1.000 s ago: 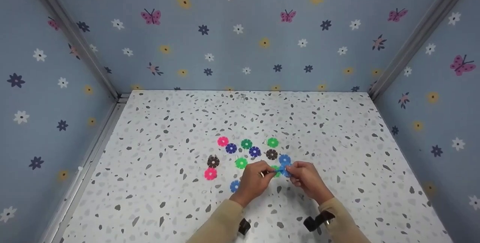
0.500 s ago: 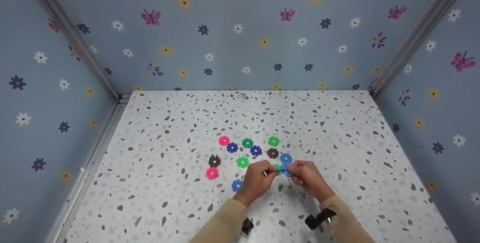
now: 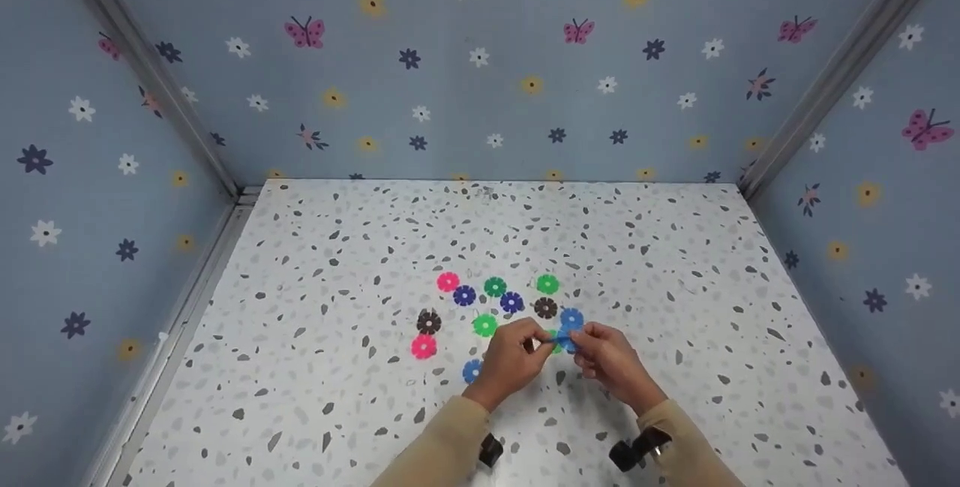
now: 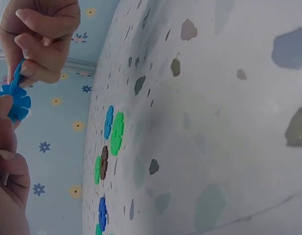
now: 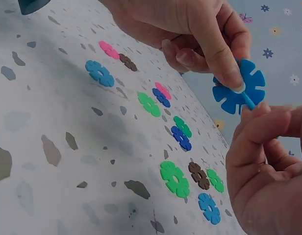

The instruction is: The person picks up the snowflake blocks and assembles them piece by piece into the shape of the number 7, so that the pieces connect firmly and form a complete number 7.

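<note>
Two blue slotted flower discs are fitted into each other at an angle between the hands, above the table. My left hand [image 3: 516,356] pinches one blue disc [image 5: 254,81] between thumb and forefinger; in the head view it shows nearly edge-on. With thumb and fingertips, my right hand [image 3: 613,358] grips the other blue disc [image 3: 567,341], which appears edge-on in both wrist views. Behind the hands lie a blue disc [image 3: 571,317] and a partly hidden light green disc [image 5: 174,179]. Another blue disc [image 3: 472,371] rests beside the left wrist.
More slotted discs lie spread on the speckled white table [image 3: 337,247]: pink [image 3: 424,347], brown [image 3: 429,323], dark blue [image 3: 511,302], dark green [image 3: 495,287] and light green [image 3: 485,325]. Blue flowered panels [image 3: 450,59] enclose the back and sides.
Both hands stay almost in place, still holding the joined blue discs. The right hand's fingers shift slightly on its disc; the discs on the table have not moved.
</note>
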`<state>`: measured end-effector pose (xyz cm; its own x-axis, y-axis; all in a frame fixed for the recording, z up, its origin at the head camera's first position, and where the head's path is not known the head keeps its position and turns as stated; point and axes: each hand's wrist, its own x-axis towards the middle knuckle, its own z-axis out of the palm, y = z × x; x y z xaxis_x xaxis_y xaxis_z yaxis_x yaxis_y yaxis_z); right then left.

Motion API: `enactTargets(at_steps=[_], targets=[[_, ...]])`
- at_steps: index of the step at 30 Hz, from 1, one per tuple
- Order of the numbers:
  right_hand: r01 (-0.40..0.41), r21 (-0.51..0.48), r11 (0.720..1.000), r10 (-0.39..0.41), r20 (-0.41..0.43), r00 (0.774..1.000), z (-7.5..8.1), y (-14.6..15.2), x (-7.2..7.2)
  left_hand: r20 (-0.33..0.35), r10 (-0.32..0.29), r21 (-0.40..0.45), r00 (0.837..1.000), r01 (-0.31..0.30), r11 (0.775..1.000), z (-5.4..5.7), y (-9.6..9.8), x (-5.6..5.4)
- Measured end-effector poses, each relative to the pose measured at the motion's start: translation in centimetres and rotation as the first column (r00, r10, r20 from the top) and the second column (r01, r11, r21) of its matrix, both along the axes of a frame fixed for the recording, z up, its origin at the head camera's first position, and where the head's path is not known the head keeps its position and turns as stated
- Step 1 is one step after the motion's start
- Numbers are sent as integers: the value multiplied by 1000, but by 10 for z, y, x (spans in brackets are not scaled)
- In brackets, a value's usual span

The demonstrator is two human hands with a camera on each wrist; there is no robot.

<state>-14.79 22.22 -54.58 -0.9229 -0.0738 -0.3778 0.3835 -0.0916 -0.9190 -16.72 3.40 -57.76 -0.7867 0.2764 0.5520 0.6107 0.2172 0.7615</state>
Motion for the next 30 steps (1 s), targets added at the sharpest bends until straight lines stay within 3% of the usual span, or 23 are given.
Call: enactTargets(at_steps=[6,10,14,18,22,30], targets=[[35,-38,999,-35,12,999,-4,-12,2,84,105,1,991,-106,994,0,2,3],[-6,33,999,7,-46,999,-7,-15,2,169,131,21,977,-136,990,1,3,3],[29,106,994,-21,-75,997,-9,-17,0,235,143,50,961,-159,986,3,5,2],[91,93,991,-83,-84,993,-12,-19,-2,250,148,45,957,-165,985,2,4,2],[101,49,994,-98,-59,993,-15,-21,-1,281,146,8,948,-155,988,2,1,3],[137,35,990,-137,1,991,-15,-19,-2,301,93,-52,949,-81,995,2,-6,1]])
